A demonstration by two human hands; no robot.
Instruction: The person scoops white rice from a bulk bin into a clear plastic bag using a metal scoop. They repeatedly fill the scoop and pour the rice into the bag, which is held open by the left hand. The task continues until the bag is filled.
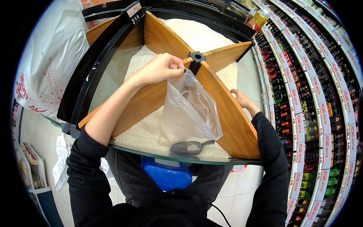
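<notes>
My left hand (163, 68) pinches the top edge of a clear plastic bag (190, 110) above the front compartment of a rice bin. The bag hangs wide-mouthed, its bottom low against the white rice (139, 127); rice seems to lie in its lower end, though the film blurs this. A grey scoop (187, 147) rests on the rice by the front glass, handle pointing right. My right hand (244, 99) is beyond the right wooden divider (227, 110), by the neighbouring rice compartment (229, 75). Its lower fingers are hidden behind the board, so I cannot see what they hold.
A black corner post (196, 61) joins the dividers. A black-framed panel (93, 65) runs along the left, with a large printed white sack (54, 62) beyond. Bottle shelves (297, 113) line the right. A blue plastic stool (167, 173) stands between my legs, below the glass edge (181, 161).
</notes>
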